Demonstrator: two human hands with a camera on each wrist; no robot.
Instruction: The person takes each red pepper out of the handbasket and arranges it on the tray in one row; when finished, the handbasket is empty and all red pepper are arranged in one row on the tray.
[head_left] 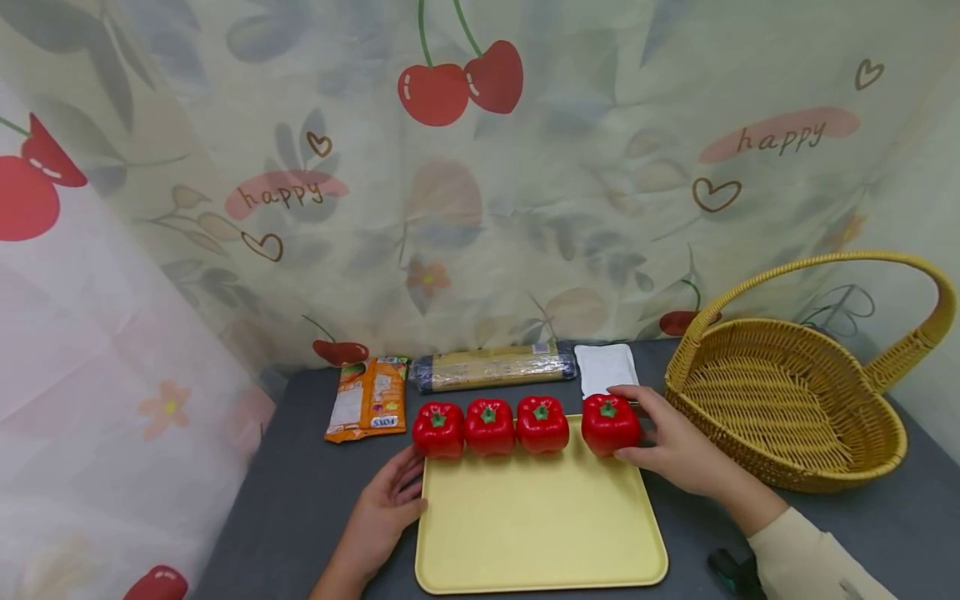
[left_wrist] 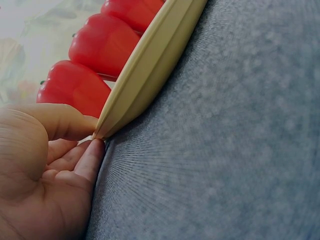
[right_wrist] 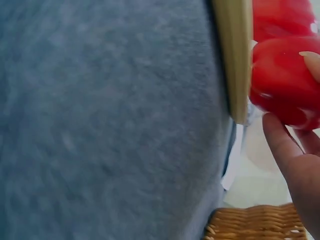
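Note:
My right hand [head_left: 678, 442] grips a red bell pepper [head_left: 611, 425] over the far right corner of a yellow tray [head_left: 540, 525]. Thumb and fingers lie around the pepper's side in the right wrist view. Three more red bell peppers stand in a row along the tray's far edge: a left one [head_left: 438, 430], a middle one [head_left: 490, 427] and a right one [head_left: 542, 424]. A gap parts the held pepper from them. At the tray's left side, my left hand [head_left: 382, 512] pinches the rim between thumb and finger, seen closely in the left wrist view.
A wicker basket [head_left: 847, 467] with a tall handle stands to the right. Behind the tray lie an orange packet [head_left: 375, 400], a long plastic-wrapped package [head_left: 495, 369] and a white packet [head_left: 606, 367]. A patterned curtain [head_left: 480, 250] hangs behind the grey table [head_left: 270, 500].

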